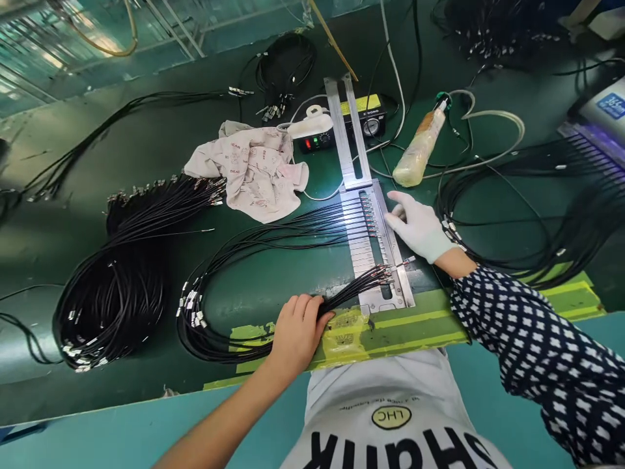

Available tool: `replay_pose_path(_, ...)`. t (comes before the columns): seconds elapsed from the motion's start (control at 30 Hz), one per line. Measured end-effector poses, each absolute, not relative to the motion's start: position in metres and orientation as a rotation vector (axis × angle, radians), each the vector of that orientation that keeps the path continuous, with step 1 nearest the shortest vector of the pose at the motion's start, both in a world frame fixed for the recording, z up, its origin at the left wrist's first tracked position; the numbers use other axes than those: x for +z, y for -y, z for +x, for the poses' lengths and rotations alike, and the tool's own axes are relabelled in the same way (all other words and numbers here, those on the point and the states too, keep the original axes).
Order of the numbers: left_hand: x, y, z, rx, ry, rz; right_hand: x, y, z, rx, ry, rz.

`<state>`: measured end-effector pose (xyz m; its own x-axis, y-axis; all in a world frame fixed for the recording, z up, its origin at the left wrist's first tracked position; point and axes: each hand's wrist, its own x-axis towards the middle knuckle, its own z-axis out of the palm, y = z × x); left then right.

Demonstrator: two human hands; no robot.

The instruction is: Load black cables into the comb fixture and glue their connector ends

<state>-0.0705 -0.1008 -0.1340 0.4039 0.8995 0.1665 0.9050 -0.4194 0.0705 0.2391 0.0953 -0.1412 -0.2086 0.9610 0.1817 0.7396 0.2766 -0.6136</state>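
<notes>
My bare left hand (297,331) is closed around a bundle of thin black cables (351,291) near the table's front edge, their red-tipped ends reaching onto a metal slotted jig (378,251). Several more cables (303,225) lie side by side in the jig's upper slots. My right hand (418,225), in a white glove with a dotted sleeve behind it, rests on the jig's right edge with fingers stretched toward the slots and nothing visibly held.
Large coils of black cable (114,299) lie left, and more loops (527,215) right. A crumpled printed cloth (251,170), a black control box (342,127), and a wrapped tool (420,148) sit behind the jig. Yellow-green tape (420,326) marks the front edge.
</notes>
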Motion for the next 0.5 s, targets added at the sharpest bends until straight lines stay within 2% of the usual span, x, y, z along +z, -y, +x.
replay_pose_path(0.13, -0.143, 0.074, -0.097, -0.241, 1.379, -2.673, -0.145, -0.084, 0.245, 0.558, 1.965, -1.443)
replay_pose_path(0.3, -0.127, 0.034, -0.150, -0.155, 1.184, -3.002, -0.146, -0.087, 0.242, 0.539, 1.959, -1.466)
replay_pose_path(0.5, -0.108, 0.037, -0.148, -0.488, 2.031, -3.132, -0.147, -0.090, 0.241, 0.506, 1.982, -1.487)
